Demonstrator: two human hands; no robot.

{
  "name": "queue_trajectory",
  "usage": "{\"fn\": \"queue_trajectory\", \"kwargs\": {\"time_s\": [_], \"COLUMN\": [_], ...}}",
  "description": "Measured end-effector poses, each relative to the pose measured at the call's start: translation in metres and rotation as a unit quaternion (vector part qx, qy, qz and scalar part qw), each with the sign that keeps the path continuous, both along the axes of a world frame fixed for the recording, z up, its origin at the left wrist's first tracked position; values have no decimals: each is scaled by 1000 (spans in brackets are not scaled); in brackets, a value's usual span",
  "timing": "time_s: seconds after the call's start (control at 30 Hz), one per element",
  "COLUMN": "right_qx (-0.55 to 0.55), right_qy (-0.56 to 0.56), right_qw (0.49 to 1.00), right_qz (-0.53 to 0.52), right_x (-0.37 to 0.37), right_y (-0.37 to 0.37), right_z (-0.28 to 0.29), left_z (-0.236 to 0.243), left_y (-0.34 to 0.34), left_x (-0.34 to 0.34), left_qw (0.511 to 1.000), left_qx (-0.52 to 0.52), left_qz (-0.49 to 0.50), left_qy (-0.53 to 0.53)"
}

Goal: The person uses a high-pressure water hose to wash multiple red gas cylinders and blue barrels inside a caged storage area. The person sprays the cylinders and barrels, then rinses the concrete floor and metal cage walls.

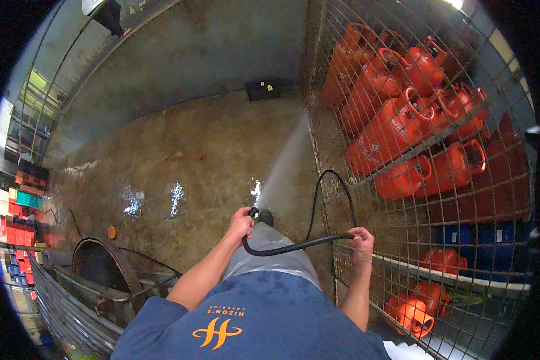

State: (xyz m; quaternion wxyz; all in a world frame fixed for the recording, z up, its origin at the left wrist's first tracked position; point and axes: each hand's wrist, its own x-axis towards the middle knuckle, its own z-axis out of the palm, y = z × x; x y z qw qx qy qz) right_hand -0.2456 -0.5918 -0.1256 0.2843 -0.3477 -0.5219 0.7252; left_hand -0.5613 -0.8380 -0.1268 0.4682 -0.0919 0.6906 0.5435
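My left hand [240,225] is closed round the black nozzle [254,212] at the end of a hose, out in front of my body. A white fan of water [285,157] shoots from it toward the foot of the mesh fence. Further along, the black hose [294,246] sags across my waist to my right hand [361,238], which grips it with bent fingers. Past that hand the hose loops up and down to the floor beside the fence. Wet patches shine on the brown concrete floor [210,156].
Behind the wire mesh fence [333,198] on the right stand several red gas cylinders [396,129]. A black crate [263,90] sits by the far wall. To the left are a round metal drum [105,264], stacked coloured crates [19,231] and another person's legs [109,17] at the top.
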Motion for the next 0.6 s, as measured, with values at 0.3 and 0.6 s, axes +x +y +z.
{"fn": "queue_trajectory", "kwargs": {"time_s": [0.3,0.6], "right_qx": [38,57], "right_qy": [-58,-81], "right_qw": [997,995], "right_qz": [-20,-13], "right_x": [-46,-118], "right_y": [42,68], "right_z": [4,26], "left_z": [-19,-55], "left_y": [58,89], "left_x": [-75,-143], "left_qw": [999,998], "left_qx": [2,30], "left_qz": [35,54], "left_qy": [-36,-31]}}
